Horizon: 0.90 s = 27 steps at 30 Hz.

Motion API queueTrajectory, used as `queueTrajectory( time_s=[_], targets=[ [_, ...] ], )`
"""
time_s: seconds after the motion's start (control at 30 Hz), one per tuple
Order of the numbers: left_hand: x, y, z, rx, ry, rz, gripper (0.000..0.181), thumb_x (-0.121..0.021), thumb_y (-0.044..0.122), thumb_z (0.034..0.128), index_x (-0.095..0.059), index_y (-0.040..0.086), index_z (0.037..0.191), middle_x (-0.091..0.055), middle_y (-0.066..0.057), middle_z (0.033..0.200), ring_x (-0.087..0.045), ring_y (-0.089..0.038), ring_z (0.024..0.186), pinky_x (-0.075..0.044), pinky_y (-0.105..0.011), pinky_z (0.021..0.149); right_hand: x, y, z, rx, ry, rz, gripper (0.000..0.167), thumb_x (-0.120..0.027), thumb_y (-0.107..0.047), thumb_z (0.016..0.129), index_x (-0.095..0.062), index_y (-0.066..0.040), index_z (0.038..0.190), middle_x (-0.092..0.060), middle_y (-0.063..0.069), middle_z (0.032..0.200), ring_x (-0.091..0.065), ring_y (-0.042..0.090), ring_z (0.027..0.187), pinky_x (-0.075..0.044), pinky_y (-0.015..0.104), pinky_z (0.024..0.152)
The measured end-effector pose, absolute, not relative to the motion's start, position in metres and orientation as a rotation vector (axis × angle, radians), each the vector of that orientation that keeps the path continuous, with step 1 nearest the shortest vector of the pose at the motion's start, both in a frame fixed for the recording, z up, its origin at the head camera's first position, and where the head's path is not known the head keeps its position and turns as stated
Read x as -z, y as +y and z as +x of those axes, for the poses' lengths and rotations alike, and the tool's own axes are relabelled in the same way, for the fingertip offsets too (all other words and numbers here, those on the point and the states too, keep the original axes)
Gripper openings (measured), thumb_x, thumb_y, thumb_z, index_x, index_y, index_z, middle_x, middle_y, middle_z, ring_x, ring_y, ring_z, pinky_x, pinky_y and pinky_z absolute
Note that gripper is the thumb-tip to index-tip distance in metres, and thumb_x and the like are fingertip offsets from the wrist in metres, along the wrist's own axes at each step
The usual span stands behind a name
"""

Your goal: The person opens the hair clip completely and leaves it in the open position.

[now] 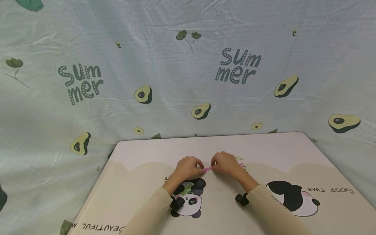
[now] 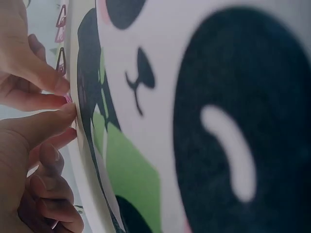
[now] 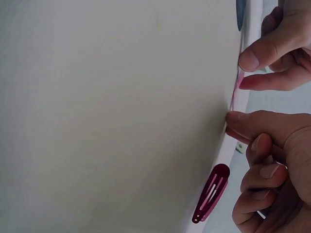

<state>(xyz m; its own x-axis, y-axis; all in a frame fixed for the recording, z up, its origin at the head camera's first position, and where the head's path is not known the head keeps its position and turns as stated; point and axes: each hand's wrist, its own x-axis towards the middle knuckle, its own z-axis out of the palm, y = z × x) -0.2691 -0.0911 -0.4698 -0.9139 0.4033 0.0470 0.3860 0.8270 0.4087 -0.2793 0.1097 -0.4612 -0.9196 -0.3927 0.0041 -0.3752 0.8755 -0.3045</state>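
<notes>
A small pink hair clip (image 1: 207, 169) is held between my two hands, just above the table. My left hand (image 1: 188, 168) pinches its left end between thumb and index finger. At the other end, the thumb and index finger of my right hand (image 1: 225, 163) pinch it too. The right wrist view shows only a thin strip of the pink clip (image 3: 236, 91) between the fingertips; the rest is covered. Near my right hand lies a dark red snap hair clip (image 3: 211, 194) with a pinker edge under it.
More snap clips lie past my right hand, among them a dark red clip (image 2: 60, 60) and a yellow-green clip (image 1: 239, 158). The table (image 1: 235, 215) has a panda-print cover. A curtain (image 1: 176, 65) with avocado prints hangs behind its far edge.
</notes>
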Motion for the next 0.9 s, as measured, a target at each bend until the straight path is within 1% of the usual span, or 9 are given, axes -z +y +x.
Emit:
queueTrajectory(
  time_s=[0.07, 0.23, 0.4, 0.53, 0.63, 0.77, 0.9],
  targets=[
    [0.470, -0.090, -0.269, -0.660, 2.967, 0.654, 0.018, -0.082, 0.034, 0.0843, -0.084, 0.021, 0.096, -0.078, 0.004, 0.088, -0.062, -0.014, 0.074, -0.044, -0.029, 0.059, 0.462, 0.109, -0.280, 0.466, 2.993, -0.608, 0.003, -0.080, -0.017, 0.085, -0.081, -0.014, 0.086, -0.075, -0.002, 0.086, -0.061, 0.016, 0.076, -0.053, 0.043, 0.067],
    [0.471, -0.087, -0.270, -0.656, 2.975, 0.685, 0.012, -0.080, 0.030, 0.0864, -0.085, 0.021, 0.093, -0.078, 0.004, 0.087, -0.057, -0.010, 0.068, -0.041, -0.026, 0.056, 0.464, 0.109, -0.279, 0.474, 2.997, -0.604, 0.006, -0.079, -0.016, 0.086, -0.079, -0.016, 0.080, -0.072, -0.003, 0.080, -0.058, 0.016, 0.074, -0.051, 0.042, 0.066],
    [0.472, -0.087, -0.271, -0.644, 2.980, 0.714, 0.012, -0.080, 0.028, 0.0868, -0.085, 0.020, 0.093, -0.079, 0.004, 0.089, -0.054, -0.008, 0.066, -0.040, -0.025, 0.056, 0.466, 0.110, -0.278, 0.477, 3.002, -0.613, 0.006, -0.080, -0.017, 0.086, -0.078, -0.018, 0.080, -0.069, -0.004, 0.078, -0.057, 0.016, 0.073, -0.050, 0.040, 0.064],
    [0.471, -0.088, -0.270, -0.664, 2.977, 0.709, 0.013, -0.079, 0.029, 0.0872, -0.084, 0.019, 0.094, -0.075, 0.005, 0.081, -0.051, -0.008, 0.063, -0.039, -0.025, 0.055, 0.465, 0.111, -0.277, 0.492, 3.013, -0.633, 0.004, -0.080, -0.018, 0.086, -0.079, -0.017, 0.083, -0.068, -0.005, 0.076, -0.056, 0.014, 0.071, -0.049, 0.036, 0.063],
    [0.468, -0.090, -0.269, -0.705, 2.996, 0.710, 0.014, -0.078, 0.028, 0.0875, -0.084, 0.018, 0.095, -0.067, 0.006, 0.070, -0.048, -0.009, 0.061, -0.037, -0.025, 0.054, 0.461, 0.113, -0.273, 0.534, 3.030, -0.647, 0.003, -0.080, -0.019, 0.086, -0.080, -0.016, 0.086, -0.067, -0.006, 0.074, -0.054, 0.013, 0.070, -0.046, 0.033, 0.062],
    [0.465, -0.092, -0.267, -0.793, 3.025, 0.715, 0.014, -0.078, 0.027, 0.0888, -0.083, 0.017, 0.097, -0.057, 0.008, 0.062, -0.045, -0.006, 0.058, -0.034, -0.023, 0.052, 0.453, 0.116, -0.267, 0.605, 3.063, -0.672, 0.005, -0.080, -0.020, 0.087, -0.080, -0.015, 0.089, -0.063, -0.007, 0.070, -0.050, 0.011, 0.066, -0.042, 0.029, 0.059],
    [0.461, -0.094, -0.263, -0.931, 3.011, 0.738, 0.013, -0.078, 0.025, 0.0895, -0.082, 0.015, 0.097, -0.053, 0.009, 0.056, -0.043, -0.003, 0.053, -0.032, -0.021, 0.050, 0.447, 0.120, -0.258, 0.642, 3.096, -0.705, 0.005, -0.079, -0.021, 0.089, -0.080, -0.016, 0.090, -0.057, -0.009, 0.066, -0.046, 0.009, 0.062, -0.036, 0.024, 0.055]
  ],
)
